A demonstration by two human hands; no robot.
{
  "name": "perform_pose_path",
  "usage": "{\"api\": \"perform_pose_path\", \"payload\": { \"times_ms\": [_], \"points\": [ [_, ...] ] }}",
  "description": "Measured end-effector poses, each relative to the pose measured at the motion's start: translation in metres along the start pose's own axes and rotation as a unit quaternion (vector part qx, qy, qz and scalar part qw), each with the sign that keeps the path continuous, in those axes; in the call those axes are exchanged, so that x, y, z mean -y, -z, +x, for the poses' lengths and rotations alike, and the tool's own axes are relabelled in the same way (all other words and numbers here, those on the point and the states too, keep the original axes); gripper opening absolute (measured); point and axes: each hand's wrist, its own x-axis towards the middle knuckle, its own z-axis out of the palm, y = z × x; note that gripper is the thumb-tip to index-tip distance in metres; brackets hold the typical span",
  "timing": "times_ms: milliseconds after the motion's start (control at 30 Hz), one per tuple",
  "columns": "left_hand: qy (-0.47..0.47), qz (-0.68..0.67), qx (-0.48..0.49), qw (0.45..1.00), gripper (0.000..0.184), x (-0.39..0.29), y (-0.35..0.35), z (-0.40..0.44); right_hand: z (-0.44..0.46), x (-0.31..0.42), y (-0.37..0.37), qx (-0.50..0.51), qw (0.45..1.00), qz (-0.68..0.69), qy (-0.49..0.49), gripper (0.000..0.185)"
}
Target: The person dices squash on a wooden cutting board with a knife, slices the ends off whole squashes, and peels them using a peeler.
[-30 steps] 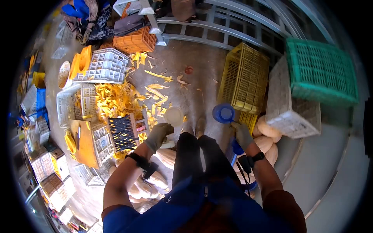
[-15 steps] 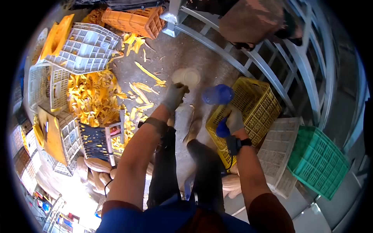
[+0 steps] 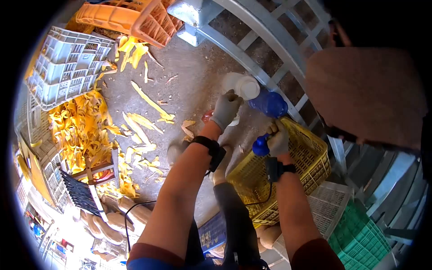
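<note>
My left hand (image 3: pixel 227 108), in a pale glove, has its fingers curled together just below a white-rimmed jar (image 3: pixel 248 87); what they hold, if anything, is hidden. The jar's cloudy body (image 3: pixel 231 81) extends to the left on the floor. My right hand (image 3: pixel 278 138), also gloved, is closed around a blue rounded piece (image 3: pixel 260 145) that sticks out on its left side, over the yellow crate (image 3: pixel 321 157). Just above that hand is a blue translucent bottle (image 3: pixel 270 105), beside the metal rack; I cannot tell whether the hand touches it. A small red item (image 3: pixel 207 116) shows beside my left wrist.
Yellow peels (image 3: pixel 76 121) are heaped at left, with strips across the floor. Grey (image 3: pixel 72 63) and orange (image 3: pixel 112 20) crates stand at upper left. A metal rack (image 3: pixel 256 67) runs along the right. Green (image 3: pixel 360 238) and white (image 3: pixel 330 202) crates lie lower right; large gourds (image 3: pixel 117 222) lie lower left.
The view has shifted. The blue bottle now sits closer to the white-rimmed jar and beside the rack. My left hand remains close to the jar, and my right hand keeps the blue piece.
</note>
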Motion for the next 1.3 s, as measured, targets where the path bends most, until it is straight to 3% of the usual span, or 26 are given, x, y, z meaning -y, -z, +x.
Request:
{"api": "perform_pose_path", "payload": {
  "times_ms": [100,200,267,367,467,567,600,667,700,733,800,833,867,900,967,1000,1033,1067,1167,1233,1300],
  "points": [
    [0.027,-0.082,-0.018,0.996,0.023,0.018,-0.018,0.012,-0.018,0.002,-0.009,-0.022,0.996,-0.082,0.031,0.020],
    [0.018,-0.089,-0.014,0.996,0.022,0.032,-0.025,0.019,-0.031,0.003,-0.009,-0.103,0.972,-0.202,-0.061,0.021],
    [0.008,-0.074,-0.018,0.997,0.021,0.025,-0.026,0.019,-0.030,-0.002,-0.006,-0.082,0.977,-0.190,-0.052,0.019],
    [-0.067,0.046,-0.026,0.996,0.022,0.055,-0.024,0.034,-0.030,-0.011,-0.009,-0.079,0.977,-0.194,-0.035,0.017],
    [-0.060,0.155,0.012,0.986,0.024,0.034,-0.019,0.027,-0.034,-0.006,-0.023,-0.110,0.971,-0.214,0.012,0.019],
    [-0.157,0.340,-0.044,0.926,0.027,0.014,-0.009,0.013,-0.054,0.004,-0.039,-0.156,0.937,-0.300,0.093,0.022],
    [-0.190,0.323,-0.070,0.925,0.028,0.007,0.000,0.006,-0.060,0.008,-0.048,-0.166,0.918,-0.337,0.126,0.024],
    [-0.254,0.290,-0.127,0.914,0.029,-0.024,0.033,-0.023,-0.100,0.035,-0.101,-0.044,0.929,-0.368,0.001,0.026],
    [-0.170,0.193,-0.076,0.963,0.029,-0.032,0.055,-0.039,-0.128,0.049,-0.134,0.018,0.911,-0.408,-0.055,0.027],
    [-0.162,0.229,-0.047,0.959,0.029,-0.044,0.084,-0.058,-0.157,0.062,-0.167,0.085,0.884,-0.449,-0.105,0.029],
    [-0.127,0.295,-0.004,0.947,0.029,-0.061,0.148,-0.111,-0.223,0.071,-0.233,0.254,0.836,-0.475,-0.108,0.034],
    [-0.100,0.327,-0.011,0.940,0.027,-0.065,0.180,-0.140,-0.255,0.073,-0.266,0.359,0.828,-0.424,-0.072,0.036],
    [-0.068,0.355,-0.020,0.932,0.025,-0.067,0.212,-0.176,-0.285,0.083,-0.298,0.456,0.780,-0.411,-0.122,0.041],
    [0.028,0.361,-0.030,0.932,0.027,-0.068,0.242,-0.211,-0.311,0.091,-0.326,0.547,0.721,-0.392,-0.166,0.046],
    [0.009,0.486,-0.038,0.873,0.029,-0.069,0.306,-0.291,-0.374,0.099,-0.379,0.709,0.614,-0.327,-0.115,0.056],
    [0.105,0.495,-0.037,0.862,0.026,-0.080,0.328,-0.328,-0.405,0.092,-0.393,0.768,0.582,-0.261,-0.064,0.059],
    [0.113,0.471,-0.004,0.875,0.022,-0.092,0.356,-0.368,-0.439,0.092,-0.407,0.785,0.556,-0.263,-0.078,0.059],
    [0.100,0.527,-0.021,0.844,0.025,-0.115,0.366,-0.411,-0.474,0.099,-0.417,0.802,0.529,-0.263,-0.091,0.059],
    [0.103,0.508,-0.154,0.842,0.022,-0.169,0.379,-0.514,-0.542,0.106,-0.427,0.834,0.480,-0.198,-0.187,0.057],
    [0.078,0.453,-0.248,0.852,0.022,-0.178,0.376,-0.574,-0.570,0.120,-0.441,0.839,0.395,-0.278,-0.250,0.056],
    [0.117,0.457,-0.240,0.848,0.022,-0.192,0.359,-0.634,-0.603,0.130,-0.450,0.862,0.319,-0.311,-0.244,0.054]
  ]
}}
